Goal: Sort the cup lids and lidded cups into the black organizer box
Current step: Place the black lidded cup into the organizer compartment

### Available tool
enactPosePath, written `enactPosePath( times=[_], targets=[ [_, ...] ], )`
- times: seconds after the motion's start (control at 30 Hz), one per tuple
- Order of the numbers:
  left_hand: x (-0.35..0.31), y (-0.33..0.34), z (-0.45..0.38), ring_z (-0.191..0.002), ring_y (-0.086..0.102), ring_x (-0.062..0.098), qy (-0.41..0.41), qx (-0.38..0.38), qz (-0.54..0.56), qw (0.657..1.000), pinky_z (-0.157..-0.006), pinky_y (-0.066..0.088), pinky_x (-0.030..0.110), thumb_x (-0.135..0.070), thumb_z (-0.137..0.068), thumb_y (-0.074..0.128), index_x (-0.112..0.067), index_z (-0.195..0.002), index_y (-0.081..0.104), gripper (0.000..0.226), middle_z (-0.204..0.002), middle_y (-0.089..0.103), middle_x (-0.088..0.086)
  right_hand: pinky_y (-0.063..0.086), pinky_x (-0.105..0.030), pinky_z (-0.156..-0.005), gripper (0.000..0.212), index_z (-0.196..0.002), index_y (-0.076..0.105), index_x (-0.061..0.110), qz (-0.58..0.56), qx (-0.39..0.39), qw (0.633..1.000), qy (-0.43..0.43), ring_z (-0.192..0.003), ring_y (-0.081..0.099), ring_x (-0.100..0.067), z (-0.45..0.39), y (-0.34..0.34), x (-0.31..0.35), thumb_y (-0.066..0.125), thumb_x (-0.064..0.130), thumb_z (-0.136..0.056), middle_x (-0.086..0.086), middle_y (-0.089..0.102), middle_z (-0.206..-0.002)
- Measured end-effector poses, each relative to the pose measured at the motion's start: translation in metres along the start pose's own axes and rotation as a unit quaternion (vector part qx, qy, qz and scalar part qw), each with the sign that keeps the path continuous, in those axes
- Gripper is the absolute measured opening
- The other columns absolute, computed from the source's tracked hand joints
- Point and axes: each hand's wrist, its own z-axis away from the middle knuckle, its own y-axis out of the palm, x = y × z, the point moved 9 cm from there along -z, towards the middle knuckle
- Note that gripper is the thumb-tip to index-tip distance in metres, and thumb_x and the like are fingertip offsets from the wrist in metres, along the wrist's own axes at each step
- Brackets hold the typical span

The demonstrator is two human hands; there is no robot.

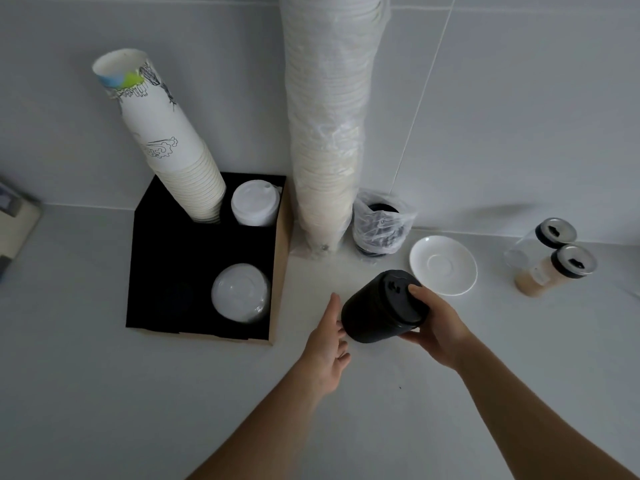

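A black organizer box (166, 258) sits on the counter at the left. Its back-left slot holds a tall stack of paper cups (166, 133). White lids (254, 202) fill the back-right slot and clear lids (240, 292) the front-right one. The front-left slot looks dark. To the right of the box, a stack of black lids (374, 313) is tilted and held above the counter, with my right hand (433, 323) gripping its top end. My left hand (327, 344) is open, fingertips at the stack's lower left side.
A tall plastic-wrapped sleeve of cups (329, 133) leans on the wall behind. Beside it stands a bag of black lids (379, 226). A white saucer (443, 265) and two lidded drink cans (550, 258) lie at the right. A device (14, 216) sits at the left edge.
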Motion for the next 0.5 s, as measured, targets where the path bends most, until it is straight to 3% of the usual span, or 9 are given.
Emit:
enactPosePath(
  times=[0.4, 0.5],
  targets=[
    [0.007, 0.000, 0.010, -0.138, 0.039, 0.024, 0.014, 0.026, 0.022, 0.999, -0.118, 0.026, 0.039, -0.064, -0.086, 0.046, -0.009, -0.135, 0.051, 0.074, -0.142, 0.050, 0.012, 0.046, -0.048, -0.104, 0.044, -0.119, 0.065, 0.035, 0.007, -0.010, 0.999, -0.046, -0.118, 0.061, -0.023, 0.031, 0.006, -0.004, 0.056, 0.048, -0.078, 0.000, 0.066, -0.130],
    [0.006, -0.009, 0.020, -0.134, 0.045, 0.024, 0.033, 0.016, 0.008, 0.999, -0.116, 0.031, 0.039, -0.057, -0.088, 0.050, -0.016, -0.120, 0.058, 0.052, -0.130, 0.056, 0.010, 0.044, -0.048, -0.106, 0.037, -0.118, 0.065, 0.040, 0.031, -0.003, 0.998, -0.052, -0.118, 0.062, -0.020, 0.041, 0.013, 0.000, 0.054, 0.049, -0.085, 0.005, 0.067, -0.129]
  ],
)
